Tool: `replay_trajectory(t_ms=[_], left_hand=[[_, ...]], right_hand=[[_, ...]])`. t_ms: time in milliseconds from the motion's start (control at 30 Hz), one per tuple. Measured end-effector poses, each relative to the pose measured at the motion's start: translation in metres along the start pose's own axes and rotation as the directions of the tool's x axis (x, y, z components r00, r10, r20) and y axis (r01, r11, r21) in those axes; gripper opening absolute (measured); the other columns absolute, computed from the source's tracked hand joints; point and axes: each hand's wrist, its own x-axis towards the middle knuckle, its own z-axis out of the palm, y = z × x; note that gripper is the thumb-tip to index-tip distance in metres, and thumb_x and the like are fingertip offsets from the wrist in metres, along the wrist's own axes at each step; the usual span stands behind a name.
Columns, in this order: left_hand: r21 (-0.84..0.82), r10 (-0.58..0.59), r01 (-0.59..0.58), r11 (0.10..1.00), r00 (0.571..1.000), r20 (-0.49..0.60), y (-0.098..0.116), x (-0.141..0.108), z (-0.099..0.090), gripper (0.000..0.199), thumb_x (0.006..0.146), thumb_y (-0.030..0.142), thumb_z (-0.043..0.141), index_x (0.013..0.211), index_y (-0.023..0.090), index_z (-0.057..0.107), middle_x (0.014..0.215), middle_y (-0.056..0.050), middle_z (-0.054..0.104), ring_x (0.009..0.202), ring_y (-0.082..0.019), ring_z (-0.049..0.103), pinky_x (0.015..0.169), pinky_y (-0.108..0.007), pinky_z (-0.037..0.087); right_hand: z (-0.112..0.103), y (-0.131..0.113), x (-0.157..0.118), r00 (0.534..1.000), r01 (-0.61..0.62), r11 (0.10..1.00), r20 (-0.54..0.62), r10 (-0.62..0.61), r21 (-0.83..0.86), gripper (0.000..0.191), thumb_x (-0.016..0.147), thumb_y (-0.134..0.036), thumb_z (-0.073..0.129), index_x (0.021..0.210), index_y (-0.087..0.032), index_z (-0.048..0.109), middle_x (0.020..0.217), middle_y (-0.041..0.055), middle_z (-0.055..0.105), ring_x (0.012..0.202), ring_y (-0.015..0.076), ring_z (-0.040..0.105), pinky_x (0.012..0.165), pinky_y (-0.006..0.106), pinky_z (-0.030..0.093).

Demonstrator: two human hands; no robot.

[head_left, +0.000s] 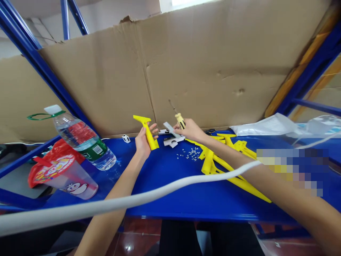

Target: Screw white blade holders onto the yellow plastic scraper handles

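Note:
My left hand (143,143) is closed around a yellow T-shaped plastic piece (149,136), holding it tilted above the blue table, some of its fingers stretched out behind. A screwdriver (180,120) with a cream and black handle sits in my right hand (190,129), its thin shaft pointing up and to the left. At the fingertips of that hand is a flat grey strip (170,128); whether they grip it I cannot tell. Below lie flat grey metal pieces (172,142). Small screws (192,153) are scattered on the table near my right wrist.
More yellow plastic parts (210,163) lie under my right forearm. A white cable (160,193) crosses in front of both arms. At left stand a water bottle (89,142) and a plastic cup (77,179). Cardboard (199,64) walls the back; plastic bags (262,124) lie right.

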Motion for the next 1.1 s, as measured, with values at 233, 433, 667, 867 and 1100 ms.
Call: replay_trajectory(t_ms=[233,433,667,867,1100], left_hand=[[-0.069,-0.281,0.301,0.951,0.935,0.217,-0.001,-0.038,0.034,0.019,0.101,0.028,0.07,0.115,0.016,0.071,0.096,-0.009,0.078,0.07,-0.016,0.068,0.051,-0.023,0.053],[0.071,-0.42,0.425,0.903,0.833,0.359,-0.017,-0.062,0.052,0.025,0.1,0.037,0.081,0.096,0.019,0.064,0.082,-0.002,0.069,0.053,-0.01,0.053,0.034,-0.017,0.036],[0.243,-0.564,0.509,0.826,0.743,0.359,-0.037,-0.085,0.059,0.027,0.101,0.036,0.08,0.117,0.016,0.074,0.119,-0.017,0.081,0.093,-0.026,0.081,0.04,-0.021,0.052],[0.29,-0.605,0.531,0.796,0.684,0.408,-0.045,-0.1,0.063,0.027,0.102,0.035,0.079,0.12,0.014,0.078,0.143,-0.026,0.075,0.129,-0.045,0.078,0.045,-0.028,0.063],[0.261,-0.602,0.543,0.798,0.701,0.382,-0.047,-0.104,0.067,0.027,0.101,0.026,0.077,0.126,0.015,0.077,0.155,-0.025,0.069,0.137,-0.048,0.073,0.047,-0.027,0.066]], right_hand=[[-0.054,0.028,-0.05,0.979,0.036,0.919,-0.198,0.047,0.394,0.051,0.076,-0.049,0.09,0.084,-0.027,0.046,0.115,0.0141,0.085,0.097,0.0269,0.079,0.087,0.045,0.066],[-0.058,0.049,-0.073,0.96,0.023,0.875,-0.255,0.115,0.484,0.056,0.073,-0.05,0.095,0.082,-0.027,0.045,0.114,0.0151,0.085,0.102,0.0284,0.08,0.091,0.045,0.065],[-0.048,0.042,-0.086,0.98,-0.013,0.889,-0.169,0.102,0.458,0.056,0.069,-0.05,0.099,0.077,-0.026,0.049,0.106,0.0115,0.086,0.095,0.0269,0.077,0.083,0.041,0.061],[-0.038,0.039,-0.095,0.978,0.066,0.968,-0.207,-0.015,0.241,0.026,0.083,-0.044,0.084,0.089,-0.024,0.068,0.086,0.0032,0.079,0.073,0.0206,0.066,0.072,0.037,0.053],[-0.025,0.036,-0.104,0.958,0.251,0.964,-0.119,-0.26,-0.088,0.026,0.098,-0.036,0.073,0.081,-0.023,0.059,0.08,0.0001,0.066,0.073,0.018,0.057,0.072,0.033,0.04]])
